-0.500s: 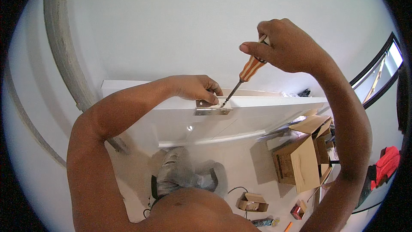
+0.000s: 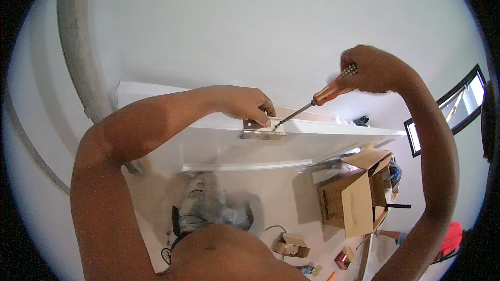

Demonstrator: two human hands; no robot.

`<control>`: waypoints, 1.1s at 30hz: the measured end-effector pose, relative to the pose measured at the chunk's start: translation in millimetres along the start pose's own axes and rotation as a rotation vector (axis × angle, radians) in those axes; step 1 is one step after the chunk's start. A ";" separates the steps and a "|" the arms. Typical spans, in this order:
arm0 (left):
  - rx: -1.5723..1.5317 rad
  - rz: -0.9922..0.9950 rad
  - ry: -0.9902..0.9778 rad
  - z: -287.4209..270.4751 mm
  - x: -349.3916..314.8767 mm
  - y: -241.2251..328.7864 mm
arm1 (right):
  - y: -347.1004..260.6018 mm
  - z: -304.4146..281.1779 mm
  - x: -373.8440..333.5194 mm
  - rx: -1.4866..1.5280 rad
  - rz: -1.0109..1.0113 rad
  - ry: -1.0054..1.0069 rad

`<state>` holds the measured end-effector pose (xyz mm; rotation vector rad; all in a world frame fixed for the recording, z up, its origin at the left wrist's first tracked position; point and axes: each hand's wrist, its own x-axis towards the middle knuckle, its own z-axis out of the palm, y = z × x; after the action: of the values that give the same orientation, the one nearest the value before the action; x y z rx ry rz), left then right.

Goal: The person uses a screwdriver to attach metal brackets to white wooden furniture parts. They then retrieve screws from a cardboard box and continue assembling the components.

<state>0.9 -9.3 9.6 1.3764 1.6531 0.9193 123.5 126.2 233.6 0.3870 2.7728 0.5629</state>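
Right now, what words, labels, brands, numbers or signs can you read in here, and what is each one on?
No text can be read anywhere in this view.
Large open cardboard box: faint dark marks on its side, too small and blurred to read.
Small red box: any print is too small to read.
Hinge and screwdriver: no lettering I can make out.

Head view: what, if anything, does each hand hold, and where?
The right hand holds a screwdriver by its handle; the left hand touches the metal hinge, any grip unclear.
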 end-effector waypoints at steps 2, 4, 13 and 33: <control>0.033 0.020 -0.004 1.1 1.5 -2.5 | 8.1 3.5 -15.6 0.113 -0.276 0.157; 0.029 0.024 -0.002 1.4 0.5 -2.5 | 8.6 5.7 -16.7 0.202 -0.452 0.185; -0.101 -0.039 -0.058 1.6 1.8 3.5 | -3.1 -6.7 -7.3 0.217 -0.051 -0.042; -0.107 -0.042 -0.043 3.3 1.0 6.5 | -8.7 16.8 -22.3 0.347 -0.466 0.363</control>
<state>6.5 -7.1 13.8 1.2762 1.5717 0.9348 147.8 117.1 220.1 -0.3286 3.1548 0.0377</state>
